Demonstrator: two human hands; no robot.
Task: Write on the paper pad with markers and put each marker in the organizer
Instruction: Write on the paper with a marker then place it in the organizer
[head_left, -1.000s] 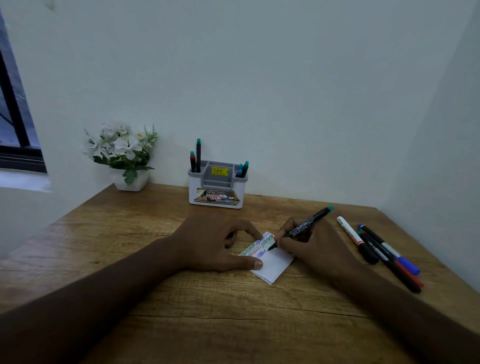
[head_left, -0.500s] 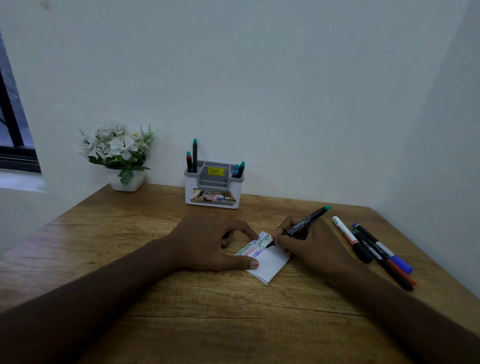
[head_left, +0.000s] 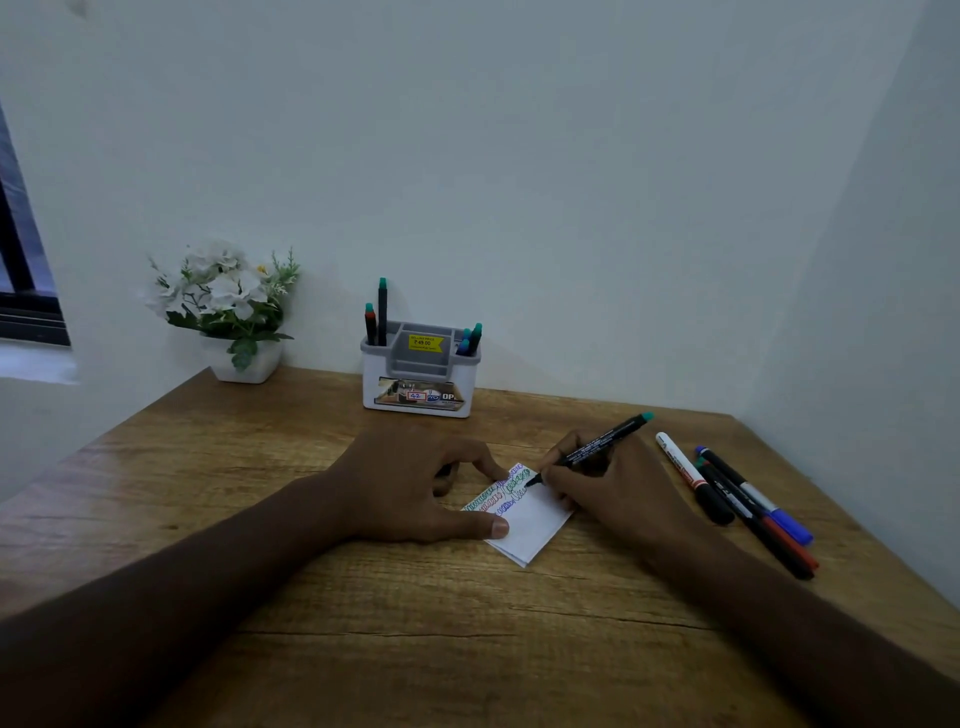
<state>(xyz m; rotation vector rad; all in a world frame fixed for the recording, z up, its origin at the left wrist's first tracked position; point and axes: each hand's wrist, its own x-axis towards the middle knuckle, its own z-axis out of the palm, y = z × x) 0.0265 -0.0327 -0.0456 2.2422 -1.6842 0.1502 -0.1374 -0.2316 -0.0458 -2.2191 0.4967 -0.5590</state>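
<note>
Wooden bench (head_left: 363, 623) holds all our things. Our left hand (head_left: 415, 483) presses down on the left edge of the small white paper pad (head_left: 524, 519), with the thumb flat on it and the fingers loosely bent, holding nothing. Our right hand (head_left: 608, 488) has its grip closed tight around a black marker with a green end (head_left: 597, 446), and the tip touches the pad near its top edge. We see green, blue and red scribbles on the pad.

Four more markers (head_left: 743, 499) lie side by side on the bench, just to the right of our right hand. The white and grey organizer (head_left: 420, 379) stands at the back by the wall, well apart from the pad, with markers standing up in its left and right pockets. A white pot of white flowers (head_left: 228, 306) sits to its left.
</note>
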